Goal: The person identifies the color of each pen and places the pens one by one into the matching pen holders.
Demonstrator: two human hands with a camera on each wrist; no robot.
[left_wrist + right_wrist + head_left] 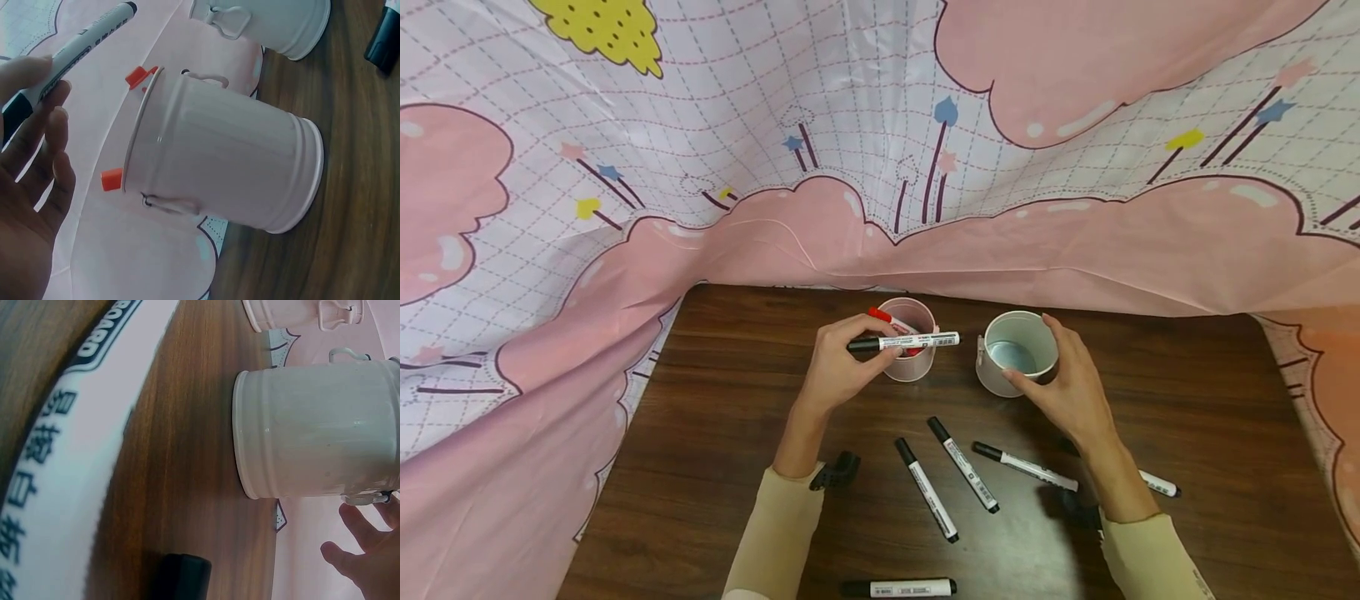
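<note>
My left hand [842, 360] pinches a whiteboard marker [917, 341] with a white barrel and black cap, level above the pink bucket [907, 371]. Red-capped markers [880, 314] stand inside that bucket; in the left wrist view their red ends [112, 179] stick out past its rim. To the right is a white bucket [996, 383], with nothing seen inside it. My right hand [1075, 387] holds this bucket at its right side, thumb on the near rim and fingers at the far right rim. In the right wrist view, lower fingers [356, 528] spread beside its handle.
Several black-capped markers lie on the dark wooden table [715, 417]: two in the middle [928, 492] [966, 467], one [1037, 472] near my right wrist, one [1159, 483] partly behind it, one [910, 588] at the near edge. A patterned pink cloth [962, 258] hangs behind.
</note>
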